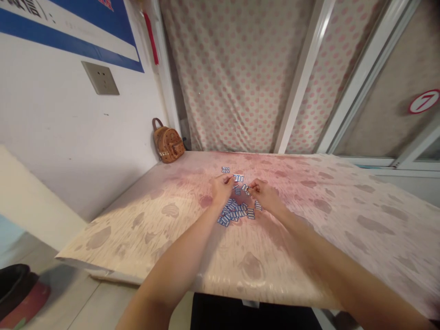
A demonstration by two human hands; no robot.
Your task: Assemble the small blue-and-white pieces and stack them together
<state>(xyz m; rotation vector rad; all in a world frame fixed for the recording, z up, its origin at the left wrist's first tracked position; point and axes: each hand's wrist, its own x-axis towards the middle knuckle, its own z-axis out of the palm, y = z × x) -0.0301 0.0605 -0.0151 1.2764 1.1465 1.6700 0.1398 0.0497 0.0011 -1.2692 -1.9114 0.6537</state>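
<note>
A loose pile of small flat pieces with blue and white stripes [234,211] lies on the table between my forearms. My left hand [222,189] is closed in a pinch at the far side of the pile, its fingertips against a striped piece [239,178]. Facing it from the right, my right hand [264,194] also pinches, with another striped piece [245,187] at its fingertips. Beyond my left hand sits a small group of striped pieces [225,169]. The pieces are too small to tell their exact kind.
A patterned cloth [144,238] covers the table. At the back left corner a small brown backpack [169,144] leans by the wall. Dotted curtains [237,82] hang behind the table's far edge. A dark and red bin [25,298] stands on the floor at left.
</note>
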